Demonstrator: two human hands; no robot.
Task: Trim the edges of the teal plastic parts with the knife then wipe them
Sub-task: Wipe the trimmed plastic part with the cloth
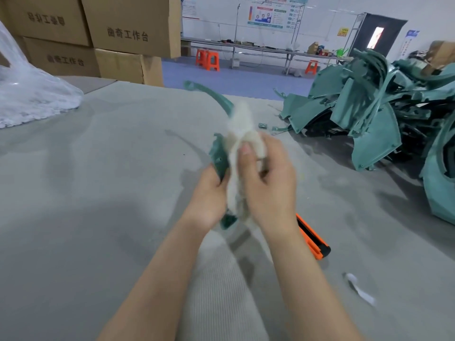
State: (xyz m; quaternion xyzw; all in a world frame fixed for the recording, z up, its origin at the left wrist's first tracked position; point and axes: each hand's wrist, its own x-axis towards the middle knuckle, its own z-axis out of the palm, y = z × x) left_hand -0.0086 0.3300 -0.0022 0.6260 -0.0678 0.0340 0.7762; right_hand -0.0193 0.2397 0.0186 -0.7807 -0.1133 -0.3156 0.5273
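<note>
Over the middle of the grey bench (98,193), in the head view, 2 hands hold 1 long curved teal part (218,157) up off the surface. The left hand (209,193) grips the part's lower stretch, its fingers curled round it. The right hand (268,188) has its fingers (272,150) and thumb closed on a white cloth (237,126), which is wrapped round the part just above the left hand; the cloth is blurred. The part's thin upper end arcs away past the cloth toward the far edge of the bench.

An orange knife (312,239) lies on the bench just behind the right wrist, touched by neither hand. A big heap of teal parts (369,114) fills the right side of the bench, with small teal offcuts (263,125) beside it. A white scrap (359,289) lies near the right forearm. A clear plastic bag (32,94) sits at the far left, in front of stacked cardboard boxes (123,33).
</note>
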